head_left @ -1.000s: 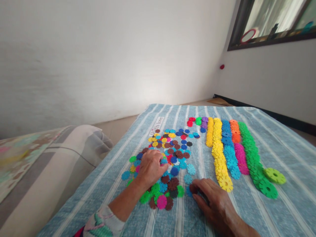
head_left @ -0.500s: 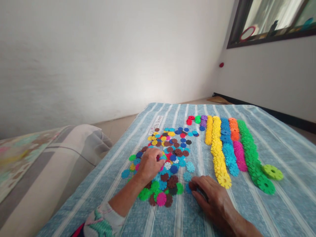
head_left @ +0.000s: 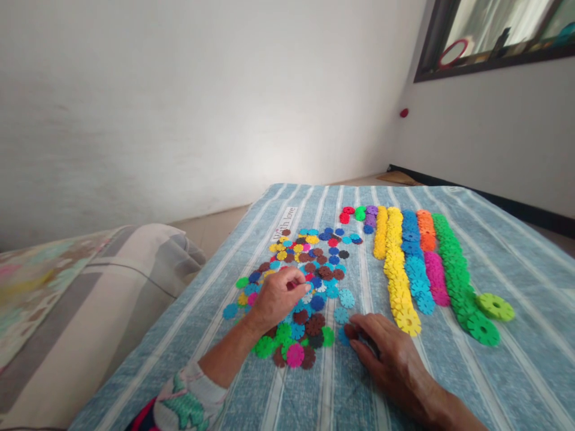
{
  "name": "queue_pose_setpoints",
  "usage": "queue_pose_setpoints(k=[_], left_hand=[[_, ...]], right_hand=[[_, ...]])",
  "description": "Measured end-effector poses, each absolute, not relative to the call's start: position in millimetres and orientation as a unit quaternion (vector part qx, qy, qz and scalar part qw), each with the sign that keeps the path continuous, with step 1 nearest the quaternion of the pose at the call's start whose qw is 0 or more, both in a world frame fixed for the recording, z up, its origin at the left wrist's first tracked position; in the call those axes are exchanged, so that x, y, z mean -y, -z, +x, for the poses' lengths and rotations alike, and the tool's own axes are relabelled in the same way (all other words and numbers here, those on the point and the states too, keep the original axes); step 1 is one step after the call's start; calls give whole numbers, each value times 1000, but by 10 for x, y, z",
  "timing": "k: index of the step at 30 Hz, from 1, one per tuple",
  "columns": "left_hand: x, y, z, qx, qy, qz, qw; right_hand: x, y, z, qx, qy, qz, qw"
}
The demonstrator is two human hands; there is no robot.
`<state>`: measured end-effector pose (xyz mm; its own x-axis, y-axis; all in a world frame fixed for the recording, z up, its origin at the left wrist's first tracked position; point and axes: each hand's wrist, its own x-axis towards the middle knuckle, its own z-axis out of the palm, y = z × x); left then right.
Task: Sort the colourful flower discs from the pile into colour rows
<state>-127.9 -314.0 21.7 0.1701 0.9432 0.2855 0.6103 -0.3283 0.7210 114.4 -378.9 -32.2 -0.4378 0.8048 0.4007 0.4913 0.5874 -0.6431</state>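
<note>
A loose pile of small coloured snowflake discs [head_left: 314,272] lies spread on a blue striped cloth [head_left: 516,371]. My left hand [head_left: 276,296] rests on the pile's left part, fingers curled in a pinch over a disc that I cannot make out. Just below the pile, my right hand [head_left: 386,353] lies on the cloth, its curled fingertips touching a blue disc [head_left: 344,337]. To the right run sorted rows of discs: yellow [head_left: 395,269], blue [head_left: 415,263], orange [head_left: 426,230], pink [head_left: 435,278] and green [head_left: 460,281].
A grey and patterned cushion [head_left: 90,311] lies off the cloth's left edge. Two larger green discs [head_left: 487,317] sit at the near end of the green row. White walls stand behind, with a window [head_left: 494,36] at the upper right.
My left hand has lifted slightly and closed its fingertips into a pinch over the pile. My right hand has stayed almost still. The view has tilted down a little.
</note>
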Motion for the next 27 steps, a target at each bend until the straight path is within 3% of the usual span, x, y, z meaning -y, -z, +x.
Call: queue_pose_setpoints(k=[12,18,27], left_hand=[[3326,-199,-1052,-463,-307,783,279],[3340,-173,-1016,-460,-310,781,287],[3320,-137,-1011,-468,-331,770,279]], right_hand=[[3795,346,1142,805,-194,-416,375],[3793,339,1158,814,-117,-425,378],[3829,306,1041,876,8,-388,286]])
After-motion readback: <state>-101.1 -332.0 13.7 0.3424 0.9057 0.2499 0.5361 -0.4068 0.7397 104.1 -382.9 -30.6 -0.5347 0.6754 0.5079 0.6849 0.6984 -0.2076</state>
